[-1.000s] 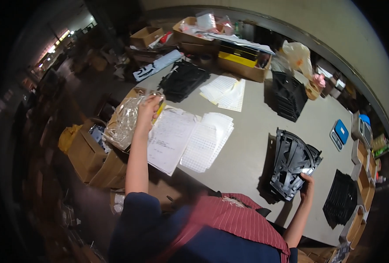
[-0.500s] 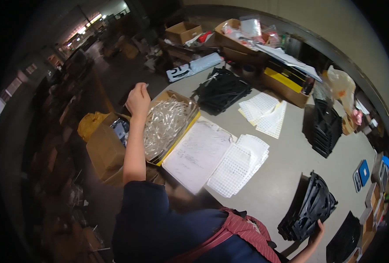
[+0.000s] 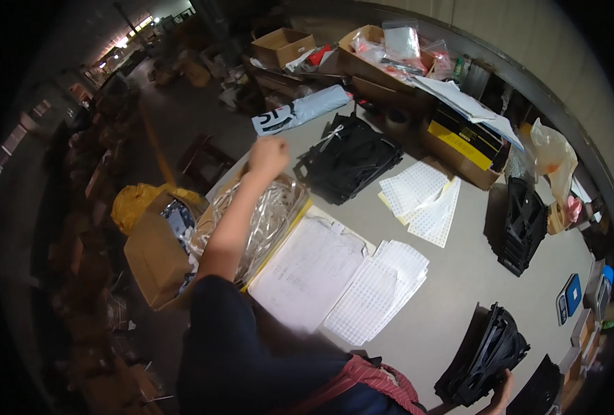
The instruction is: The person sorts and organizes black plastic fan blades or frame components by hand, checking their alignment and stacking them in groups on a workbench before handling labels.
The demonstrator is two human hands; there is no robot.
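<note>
We saw a pale, plain wall (image 3: 556,48) across the upper right, with a darker ledge (image 3: 497,59) along its foot. Below it spread a broad, smooth grey surface (image 3: 452,270). To the left, we looked over a dim, dark floor (image 3: 175,114) crossed by a yellowish line (image 3: 156,145); a reddish-brown stool or chair, we could not tell which, stood (image 3: 206,162) near the surface's edge. Far off, bright ceiling lights (image 3: 121,43) shone, leaving the room's left side murky.
</note>
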